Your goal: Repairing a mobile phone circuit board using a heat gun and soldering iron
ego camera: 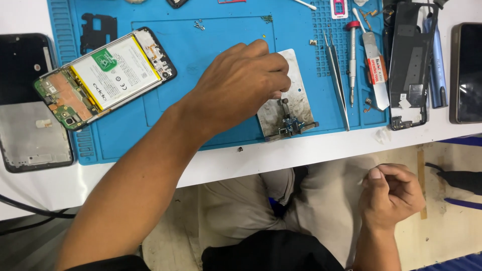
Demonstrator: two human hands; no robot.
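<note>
From the head view, you are reaching your left hand (241,85) across the blue repair mat (211,120) and resting it on the metal holder plate (293,93). The fingers are curled down onto the plate's left edge, pressing or pinching there; whether they are grasping anything small underneath, you cannot tell, since the hand is covering that spot. At the plate's lower end a small blue circuit board (290,123) is sitting clamped, just below your knuckles and not touched by them.

Your right hand (391,193) is hanging well below the table edge, over your lap, loosely clenched with the thumb laid against the forefinger. It may be pinching something tiny, but that is too small to make out.

The opened phone (103,75), with its white battery and green board exposed, is lying tilted at the mat's left side, well apart from the plate. The tweezers (337,75) and a red-capped screwdriver (352,60) are lying just to the right of the plate.

By the look of it, you are steadying the holder and are working on the small board. The next move is calling for a firm hold on the plate and for bringing the right hand up to the tools.
</note>
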